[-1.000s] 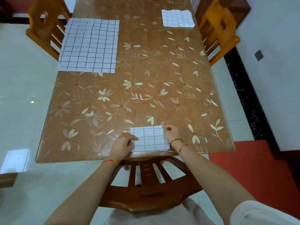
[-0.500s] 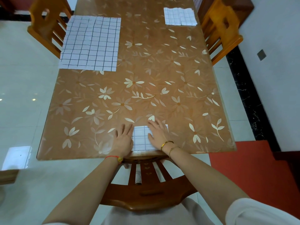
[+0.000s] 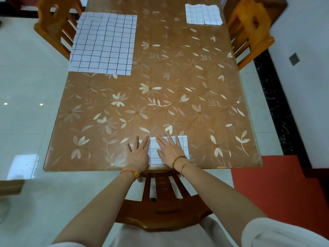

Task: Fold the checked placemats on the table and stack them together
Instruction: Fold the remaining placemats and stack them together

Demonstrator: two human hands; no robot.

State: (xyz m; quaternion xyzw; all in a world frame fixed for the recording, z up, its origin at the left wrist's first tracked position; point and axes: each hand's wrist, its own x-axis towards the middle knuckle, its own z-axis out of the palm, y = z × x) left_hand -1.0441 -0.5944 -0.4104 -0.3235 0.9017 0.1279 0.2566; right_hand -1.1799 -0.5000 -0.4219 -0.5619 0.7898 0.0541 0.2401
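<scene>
Both hands down flat, fingers straight, gripping nothing. Right hand [image 3: 170, 150] lies palm-down on the folded placemat [image 3: 154, 152], pressing it onto the desk [image 3: 178, 77]. Left hand [image 3: 138, 154] is flat just beside it at the mat's left edge; can't tell how much of it is on the mat versus bare desk. That mat sits at the near edge of the desk, right above the back of the near chair [image 3: 160, 211].

Unfolded placemat [image 3: 103, 44] lies spread flat at the far left, by the left chair [image 3: 53, 27]. More folded checked cloth [image 3: 203, 14] at the far right corner, next to the right chair [image 3: 249, 32], well apart from the other two.

Red cord [image 3: 128, 172] on the left wrist, gold bangles [image 3: 179, 161] on the right.
</scene>
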